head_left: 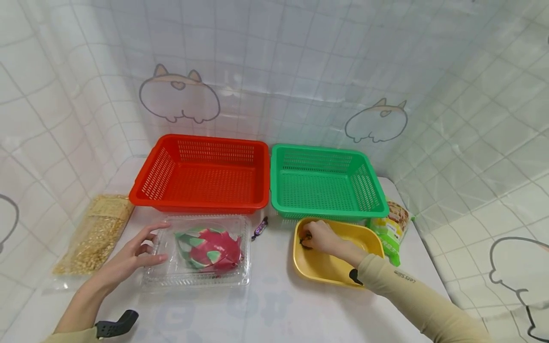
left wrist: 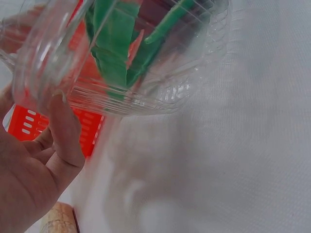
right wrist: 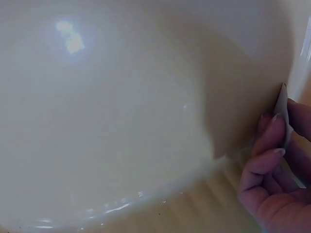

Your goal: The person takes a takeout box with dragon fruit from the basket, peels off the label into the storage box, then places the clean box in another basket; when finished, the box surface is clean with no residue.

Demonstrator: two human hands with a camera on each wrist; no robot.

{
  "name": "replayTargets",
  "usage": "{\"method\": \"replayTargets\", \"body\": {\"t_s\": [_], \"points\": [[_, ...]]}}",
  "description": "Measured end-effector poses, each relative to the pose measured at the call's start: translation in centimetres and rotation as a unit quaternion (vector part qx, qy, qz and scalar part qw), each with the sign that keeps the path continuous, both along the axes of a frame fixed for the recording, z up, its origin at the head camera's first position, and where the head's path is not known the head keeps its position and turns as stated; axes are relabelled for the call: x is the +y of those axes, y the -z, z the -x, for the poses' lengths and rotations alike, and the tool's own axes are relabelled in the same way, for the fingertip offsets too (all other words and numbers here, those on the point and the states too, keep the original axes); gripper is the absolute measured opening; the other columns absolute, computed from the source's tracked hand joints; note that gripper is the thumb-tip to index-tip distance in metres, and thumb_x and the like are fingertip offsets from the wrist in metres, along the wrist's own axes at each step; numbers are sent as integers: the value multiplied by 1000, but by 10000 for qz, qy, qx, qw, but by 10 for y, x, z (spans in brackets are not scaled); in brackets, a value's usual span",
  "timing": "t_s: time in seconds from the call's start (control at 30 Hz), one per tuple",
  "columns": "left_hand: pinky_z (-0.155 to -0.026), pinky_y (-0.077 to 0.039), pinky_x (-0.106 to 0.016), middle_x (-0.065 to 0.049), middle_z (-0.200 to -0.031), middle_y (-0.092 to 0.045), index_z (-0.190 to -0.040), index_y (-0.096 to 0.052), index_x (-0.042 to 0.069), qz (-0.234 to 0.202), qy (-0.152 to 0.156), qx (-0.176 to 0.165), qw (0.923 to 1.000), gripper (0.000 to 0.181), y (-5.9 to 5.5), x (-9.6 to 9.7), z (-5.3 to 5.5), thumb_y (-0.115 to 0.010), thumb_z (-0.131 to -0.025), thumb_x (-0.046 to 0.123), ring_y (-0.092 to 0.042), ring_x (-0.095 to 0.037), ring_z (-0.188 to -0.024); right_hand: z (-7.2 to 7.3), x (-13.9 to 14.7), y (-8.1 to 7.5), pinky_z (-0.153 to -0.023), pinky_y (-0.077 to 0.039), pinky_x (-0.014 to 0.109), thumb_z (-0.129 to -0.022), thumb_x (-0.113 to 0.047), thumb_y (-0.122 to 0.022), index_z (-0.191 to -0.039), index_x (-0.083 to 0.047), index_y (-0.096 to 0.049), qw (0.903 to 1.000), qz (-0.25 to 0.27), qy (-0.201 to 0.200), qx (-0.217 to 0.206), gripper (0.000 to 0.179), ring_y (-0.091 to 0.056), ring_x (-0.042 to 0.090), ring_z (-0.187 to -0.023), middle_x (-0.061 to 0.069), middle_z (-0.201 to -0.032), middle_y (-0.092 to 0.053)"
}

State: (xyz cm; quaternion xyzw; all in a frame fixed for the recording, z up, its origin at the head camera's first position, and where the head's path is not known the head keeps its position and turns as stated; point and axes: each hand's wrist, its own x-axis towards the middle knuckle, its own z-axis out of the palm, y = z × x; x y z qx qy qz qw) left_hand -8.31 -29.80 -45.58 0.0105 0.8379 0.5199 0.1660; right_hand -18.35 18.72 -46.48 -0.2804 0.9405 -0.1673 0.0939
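Observation:
In the head view, my left hand (head_left: 128, 252) is at the left edge of a clear plastic clamshell box (head_left: 167, 276). Inside the box lies a red and green dragon fruit (head_left: 216, 250). The left wrist view shows the thumb (left wrist: 65, 131) against the box's rim, with the fingers spread apart from it. My right hand (head_left: 321, 237) reaches down into a yellow plastic bin (head_left: 315, 267), at its left end. Between thumb and fingers it pinches a small, thin, dark piece (right wrist: 283, 109), mostly covered by the fingers, its kind unclear.
A red basket (head_left: 206, 207) and a green basket (head_left: 326, 212) stand side by side at the back. One purple wrapped candy (head_left: 259, 228) lies between box and bin. A bag of yellowish grains (head_left: 94, 233) is at left, a green snack packet (head_left: 391, 231) at right.

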Motion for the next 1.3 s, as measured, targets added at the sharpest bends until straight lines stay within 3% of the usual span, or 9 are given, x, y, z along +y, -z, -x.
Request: {"method": "replayTargets", "body": {"t_s": [0.5, 0.77, 1.3], "points": [[-78, -44, -37, -12, -135, -35, -156, -26, 25, 12, -10, 56, 10000, 75, 0, -1, -1, -66, -92, 27, -40, -21, -104, 8, 17, -1, -65, -44, 26, -75, -22, -84, -95, -9, -72, 9995, -96, -164, -261, 27, -50, 9, -69, 0, -81, -68], [-77, -45, -36, -9, -134, -36, -156, -27, 25, -16, 26, 169, 9999, 74, 1, -1, 0, -66, -93, 26, -40, -18, -103, 9, 25, -1, -64, -42, 25, -74, -19, -83, -98, -6, -72, 9988, 52, -224, -430, 29, -48, 9, -67, 0, -75, -64], [-78, -45, -37, -10, -135, -36, -156, -27, 26, -46, 11, 158, 9999, 74, 0, 0, -1, -66, -92, 27, -39, -19, -104, 10, 37, -2, -68, -45, 26, -77, -10, -81, -99, -5, -70, 9950, 379, -235, -896, 25, -53, 8, -72, 5, -81, -68]]}}
